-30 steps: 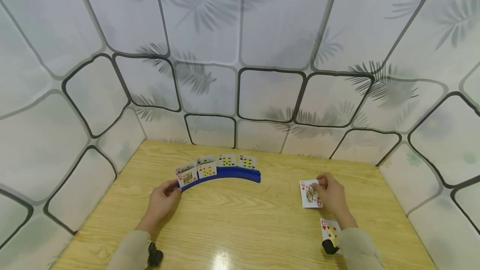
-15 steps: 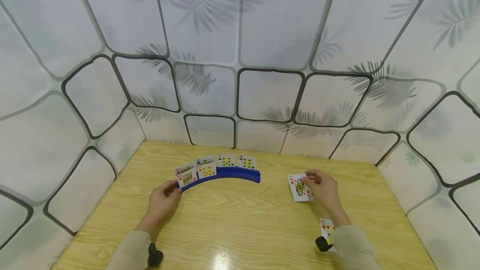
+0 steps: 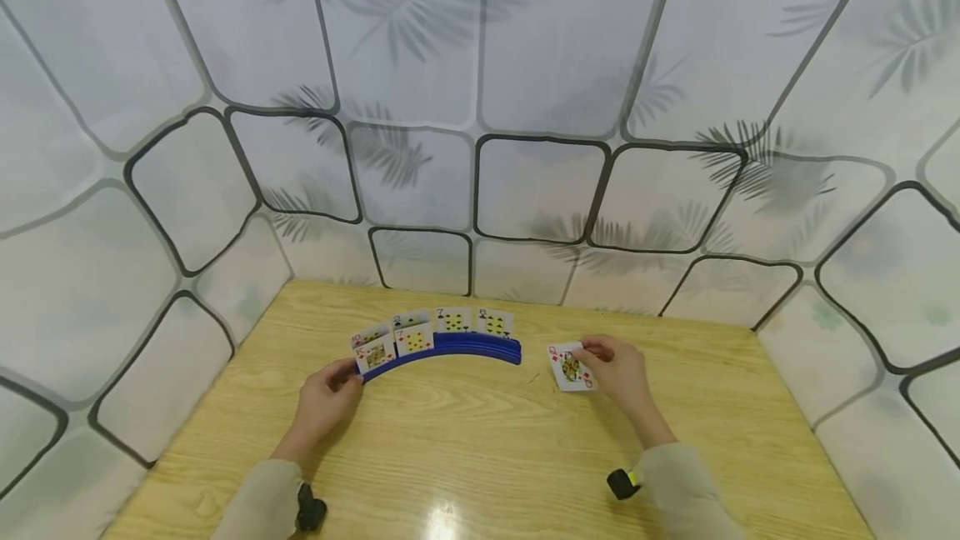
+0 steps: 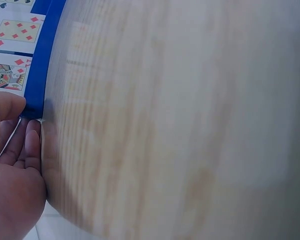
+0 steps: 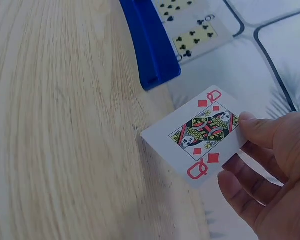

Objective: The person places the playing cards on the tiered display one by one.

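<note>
A curved blue playing card holder stands on the table, its left end pinched by my left hand. In the left wrist view the thumb lies at that end beside the king of diamonds. My right hand pinches the queen of diamonds between thumb and fingers, face up, a short way right of the holder. The right wrist view shows this queen apart from the holder's right end. In the holder's front row are the king and the seven of diamonds.
Behind them, in the back row, stand a red ten, a black two, a black seven and a six of clubs. Patterned fabric walls enclose the wooden table at the back and sides.
My right hand has carried the queen of diamonds leftward, toward the holder. The six of hearts near the right wrist is now out of sight. My left hand has stayed in place.
</note>
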Action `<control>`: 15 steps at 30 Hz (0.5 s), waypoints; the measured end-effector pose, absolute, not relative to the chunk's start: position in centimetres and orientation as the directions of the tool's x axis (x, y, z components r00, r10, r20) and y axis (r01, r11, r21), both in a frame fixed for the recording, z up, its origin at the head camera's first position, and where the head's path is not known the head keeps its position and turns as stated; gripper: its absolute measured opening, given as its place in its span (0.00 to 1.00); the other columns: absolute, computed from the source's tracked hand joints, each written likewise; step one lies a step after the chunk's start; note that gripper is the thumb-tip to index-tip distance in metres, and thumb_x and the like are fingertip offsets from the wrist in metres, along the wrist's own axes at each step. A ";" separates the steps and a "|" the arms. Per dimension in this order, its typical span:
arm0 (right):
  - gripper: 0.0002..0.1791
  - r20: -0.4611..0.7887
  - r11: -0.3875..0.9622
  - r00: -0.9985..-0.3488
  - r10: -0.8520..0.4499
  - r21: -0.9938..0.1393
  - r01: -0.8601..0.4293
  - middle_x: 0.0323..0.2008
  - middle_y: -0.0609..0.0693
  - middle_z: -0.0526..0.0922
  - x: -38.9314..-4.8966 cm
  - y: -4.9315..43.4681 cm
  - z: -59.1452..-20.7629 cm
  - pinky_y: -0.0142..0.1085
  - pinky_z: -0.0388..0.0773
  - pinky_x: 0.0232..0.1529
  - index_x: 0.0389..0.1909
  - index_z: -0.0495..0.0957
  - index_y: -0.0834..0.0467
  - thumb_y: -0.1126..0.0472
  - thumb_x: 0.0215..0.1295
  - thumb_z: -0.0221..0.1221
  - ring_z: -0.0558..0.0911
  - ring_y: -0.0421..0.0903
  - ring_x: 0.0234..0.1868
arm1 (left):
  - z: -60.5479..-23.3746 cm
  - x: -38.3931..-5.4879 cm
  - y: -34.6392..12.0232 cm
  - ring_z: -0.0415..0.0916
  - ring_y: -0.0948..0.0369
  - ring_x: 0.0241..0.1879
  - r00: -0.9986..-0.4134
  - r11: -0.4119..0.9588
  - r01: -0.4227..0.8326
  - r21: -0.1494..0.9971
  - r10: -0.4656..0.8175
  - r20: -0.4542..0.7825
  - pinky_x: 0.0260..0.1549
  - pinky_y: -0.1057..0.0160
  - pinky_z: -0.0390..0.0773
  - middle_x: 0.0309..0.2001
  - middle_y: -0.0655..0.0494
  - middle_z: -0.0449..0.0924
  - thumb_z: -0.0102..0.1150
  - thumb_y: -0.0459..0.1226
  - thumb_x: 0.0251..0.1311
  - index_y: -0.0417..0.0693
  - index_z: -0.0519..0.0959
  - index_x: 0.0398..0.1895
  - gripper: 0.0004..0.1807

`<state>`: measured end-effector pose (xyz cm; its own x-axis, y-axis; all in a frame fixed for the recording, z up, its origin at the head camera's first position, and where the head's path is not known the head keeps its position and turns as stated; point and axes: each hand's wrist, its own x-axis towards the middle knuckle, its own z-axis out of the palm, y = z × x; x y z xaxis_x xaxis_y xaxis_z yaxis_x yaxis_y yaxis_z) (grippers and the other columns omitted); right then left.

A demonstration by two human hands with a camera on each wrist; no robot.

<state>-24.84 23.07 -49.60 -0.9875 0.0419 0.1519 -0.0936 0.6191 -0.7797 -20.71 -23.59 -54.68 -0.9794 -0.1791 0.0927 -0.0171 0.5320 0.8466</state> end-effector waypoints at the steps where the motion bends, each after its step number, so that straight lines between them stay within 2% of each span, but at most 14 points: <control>1: 0.15 0.152 0.618 -0.988 0.038 -0.780 -0.097 0.46 0.58 0.91 -24.9 22.7 -49.6 0.33 0.83 0.45 0.54 0.87 0.61 0.58 0.71 0.69 0.89 0.54 0.48 | -54.8 -20.7 -23.6 0.80 0.63 0.42 -0.979 0.531 -0.013 0.847 -0.179 0.097 0.42 0.72 0.78 0.51 0.35 0.87 0.61 0.28 0.68 0.30 0.81 0.61 0.19; 5: 0.15 0.141 0.602 -0.990 0.026 -0.792 -0.097 0.45 0.57 0.91 -25.0 21.3 -49.5 0.36 0.83 0.43 0.53 0.87 0.60 0.57 0.71 0.69 0.89 0.52 0.46 | -55.1 -20.7 -23.5 0.79 0.66 0.39 -0.976 0.529 0.006 0.849 -0.181 0.120 0.41 0.72 0.78 0.49 0.35 0.88 0.62 0.28 0.67 0.30 0.82 0.59 0.19; 9: 0.14 0.142 0.568 -0.990 0.020 -0.816 -0.106 0.44 0.56 0.92 -25.2 20.0 -49.4 0.34 0.82 0.41 0.51 0.88 0.59 0.58 0.69 0.70 0.89 0.49 0.43 | -55.1 -20.7 -23.5 0.79 0.67 0.39 -0.974 0.529 0.016 0.848 -0.183 0.133 0.41 0.72 0.78 0.48 0.35 0.88 0.62 0.28 0.67 0.30 0.82 0.59 0.18; 15: 0.12 0.147 0.555 -0.989 -0.010 -0.822 -0.128 0.42 0.53 0.92 -25.4 18.1 -49.1 0.41 0.86 0.46 0.49 0.89 0.58 0.57 0.68 0.71 0.89 0.50 0.45 | -55.0 -20.8 -23.6 0.80 0.66 0.40 -0.976 0.527 0.014 0.850 -0.177 0.126 0.42 0.72 0.79 0.50 0.35 0.88 0.63 0.28 0.68 0.30 0.82 0.59 0.18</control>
<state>-25.41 18.11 -49.13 -0.9891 -0.0104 0.1471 -0.1280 0.5551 -0.8219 -20.79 -23.63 -55.04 -0.9761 -0.1772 0.1260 0.0140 0.5270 0.8498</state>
